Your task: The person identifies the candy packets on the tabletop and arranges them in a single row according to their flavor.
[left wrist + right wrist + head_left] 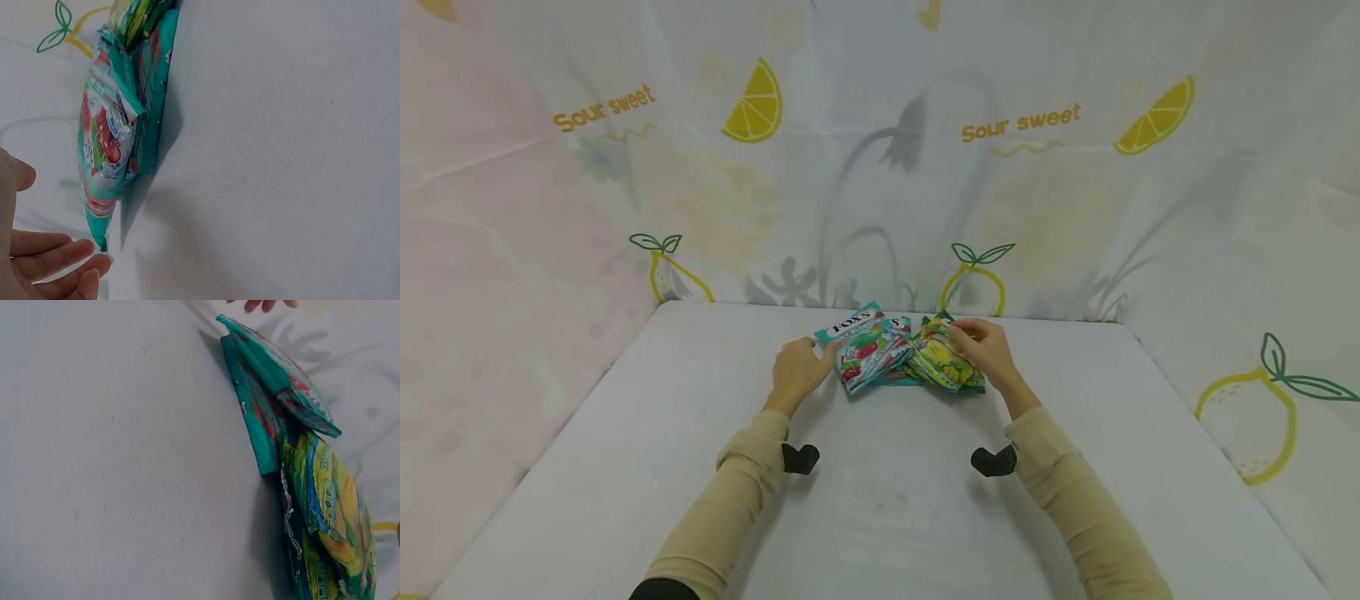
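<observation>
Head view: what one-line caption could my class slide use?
On a white table: left fingers at teal FOX'S packets, right fingers at yellow-green packets.

Lower turquoise packet (255,419), partly covered by the upper packet (286,375). Yellow packet (940,360), small print illegible; left wrist view, left hand (47,259) cropped.

We see room to pass over the near table (887,533) between the two sleeves (718,508), heaped bags (874,352) blocking the way from left hand (799,368) to right hand (988,350), backdrop (850,192) walling the far edge.
</observation>
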`<action>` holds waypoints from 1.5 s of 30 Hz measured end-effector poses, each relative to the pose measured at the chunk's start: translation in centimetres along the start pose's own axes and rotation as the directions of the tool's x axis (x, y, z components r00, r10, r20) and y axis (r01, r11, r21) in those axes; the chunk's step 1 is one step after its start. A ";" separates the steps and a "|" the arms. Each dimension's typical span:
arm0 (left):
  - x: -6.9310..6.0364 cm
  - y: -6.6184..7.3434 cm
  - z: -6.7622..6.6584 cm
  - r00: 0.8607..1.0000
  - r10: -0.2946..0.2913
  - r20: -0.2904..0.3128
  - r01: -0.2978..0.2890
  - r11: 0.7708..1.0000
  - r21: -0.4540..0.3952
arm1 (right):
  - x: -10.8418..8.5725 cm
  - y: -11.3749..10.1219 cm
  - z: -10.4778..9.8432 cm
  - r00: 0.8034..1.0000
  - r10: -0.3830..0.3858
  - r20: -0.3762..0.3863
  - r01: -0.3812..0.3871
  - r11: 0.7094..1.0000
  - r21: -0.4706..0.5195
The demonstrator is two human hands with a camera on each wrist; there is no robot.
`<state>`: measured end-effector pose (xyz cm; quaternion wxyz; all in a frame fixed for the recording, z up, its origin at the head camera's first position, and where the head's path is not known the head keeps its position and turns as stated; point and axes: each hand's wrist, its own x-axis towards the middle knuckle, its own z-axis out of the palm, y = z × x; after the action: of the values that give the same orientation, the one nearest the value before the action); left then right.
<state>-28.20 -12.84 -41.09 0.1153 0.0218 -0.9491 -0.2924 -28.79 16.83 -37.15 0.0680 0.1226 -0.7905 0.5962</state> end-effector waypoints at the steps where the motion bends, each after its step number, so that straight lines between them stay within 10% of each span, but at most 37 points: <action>1: 0.1 0.0 0.2 1.000 0.007 -0.006 -0.007 1.000 -0.018 | 0.2 0.1 0.1 1.000 0.005 0.004 -0.006 1.000 0.012; 13: 0.4 -0.7 1.9 0.998 -0.030 -0.059 0.016 0.974 -0.225 | 2.2 2.3 1.8 1.000 0.011 -0.001 -0.011 0.999 -0.030; 27: 0.5 -0.7 2.5 0.990 -0.135 -0.040 0.119 0.955 -0.270 | 3.3 1.7 3.3 0.998 -0.037 0.057 0.041 0.997 -0.068; 45: 0.7 -0.1 3.4 0.992 -0.107 -0.062 0.085 0.956 -0.281 | 5.0 1.9 5.5 0.992 0.022 0.124 0.010 0.967 -0.255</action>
<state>-29.66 -11.10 -43.70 0.1391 0.0626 -0.8914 -0.4267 -33.91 11.44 -39.17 0.0314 0.1477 -0.8637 0.4808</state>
